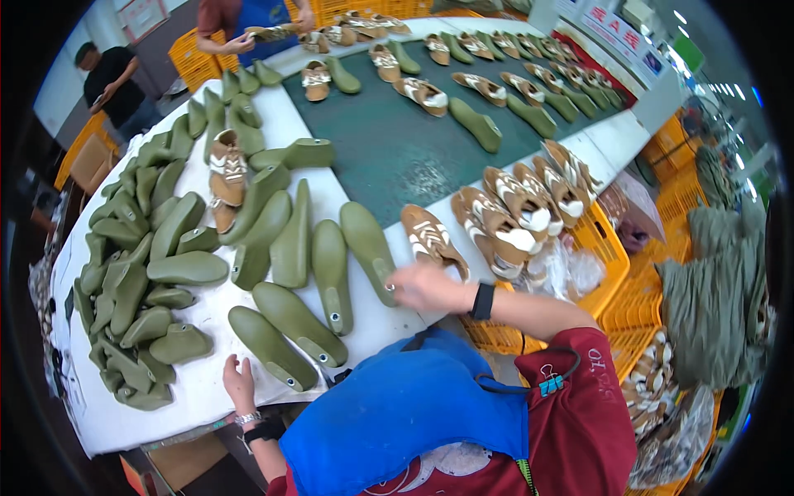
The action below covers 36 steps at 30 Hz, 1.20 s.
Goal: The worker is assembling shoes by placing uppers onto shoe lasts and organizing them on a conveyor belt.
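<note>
Left of the green belt (389, 149), olive shoe forms (141, 264) are lying heaped on the white table (190, 397), probably for easy reach, and the left hand (239, 382) is resting open at the table's near edge beside one form (271, 347), gripping nothing. At the belt's near edge, the right hand (423, 286) is reaching across with fingers curled, touching the heel of another form (369, 248) beside a tan shoe (430, 240); whether they are clamping it I cannot tell. Right of the belt, finished shoes (521, 207) are lining up above a yellow crate (616, 281).
</note>
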Tool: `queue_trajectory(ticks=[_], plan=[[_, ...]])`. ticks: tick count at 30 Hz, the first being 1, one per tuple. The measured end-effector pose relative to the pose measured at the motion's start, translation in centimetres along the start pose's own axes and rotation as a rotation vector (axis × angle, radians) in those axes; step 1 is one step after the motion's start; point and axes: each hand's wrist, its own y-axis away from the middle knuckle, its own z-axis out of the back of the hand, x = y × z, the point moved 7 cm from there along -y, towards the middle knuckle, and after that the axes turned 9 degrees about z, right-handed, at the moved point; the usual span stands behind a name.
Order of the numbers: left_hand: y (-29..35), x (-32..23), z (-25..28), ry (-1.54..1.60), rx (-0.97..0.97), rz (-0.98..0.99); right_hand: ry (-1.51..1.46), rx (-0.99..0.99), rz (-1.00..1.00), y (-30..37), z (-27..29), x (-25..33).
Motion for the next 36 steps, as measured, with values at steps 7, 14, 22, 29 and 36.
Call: queue_trajectory(ticks=[7, 14, 22, 29, 36], plan=[[3.2, 3.7, -2.8, -0.043, -0.220, 0.167, -0.034, 0.575, 0.183, -1.5, -7.3, 0.6], [2.0, 4.9, -4.3, -0.380, -0.443, 0.653, 0.853, -0.207, -0.078, -20.8, 14.2, -10.3], [1.6, 4.0, -4.8, -0.530, -0.414, 0.853, 0.531, 0.233, -0.082, -30.6, 13.7, -20.7], [1.2, 4.7, -5.7, -0.627, -0.416, 0.833, 0.534, 0.239, -0.173, -33.5, -1.7, -24.9], [2.0, 5.4, -5.8, -0.664, -0.487, 0.850, 0.546, 0.215, -0.024, -29.9, 0.9, -26.3]])
